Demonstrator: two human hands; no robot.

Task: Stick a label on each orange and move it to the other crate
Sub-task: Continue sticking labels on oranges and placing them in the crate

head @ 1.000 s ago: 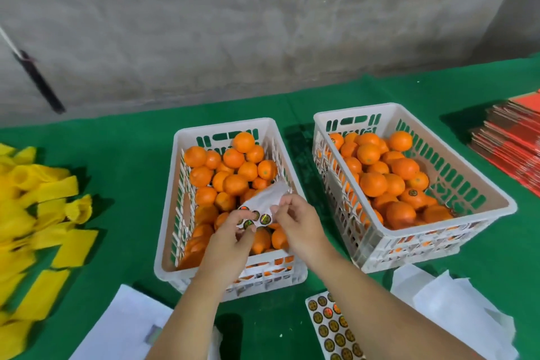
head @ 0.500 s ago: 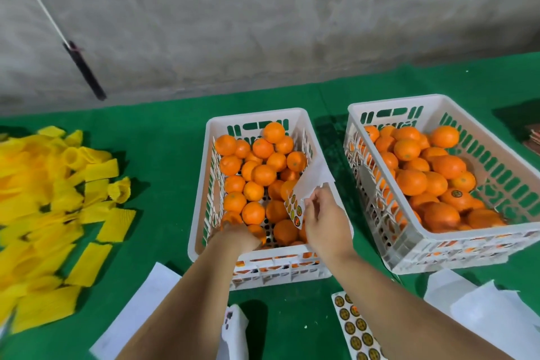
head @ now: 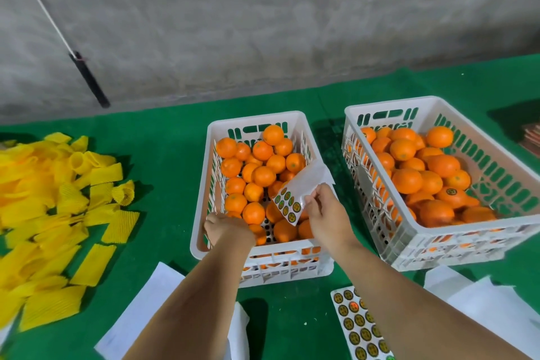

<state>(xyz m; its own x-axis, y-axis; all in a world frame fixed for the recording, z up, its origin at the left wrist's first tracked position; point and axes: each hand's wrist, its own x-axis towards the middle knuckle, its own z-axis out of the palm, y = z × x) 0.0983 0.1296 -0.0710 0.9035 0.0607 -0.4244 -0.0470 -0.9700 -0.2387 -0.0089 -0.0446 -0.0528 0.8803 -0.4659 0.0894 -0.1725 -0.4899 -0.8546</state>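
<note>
The fingers [head: 314,199] of the right hand [head: 328,218] pinch the near edge of a label sheet [head: 299,191], holding it tilted over the near right part of the left crate [head: 201,213], with round labels showing at its lower end. The left hand [head: 228,229] reaches down into the near left corner of that crate among the oranges [head: 253,213]; its fingers are hidden behind the back of the hand, so I cannot tell whether they grip anything. The right crate [head: 438,245] stands just beside the left one and holds more oranges, one labelled orange [head: 451,195] lying near its front. Both crates sit on the green desk [head: 163,155]. A second label sheet [head: 355,327] lies near the right forearm, white papers [head: 140,316] lie at the near edge, and yellow foam sleeves [head: 52,213] are heaped at the left.
</note>
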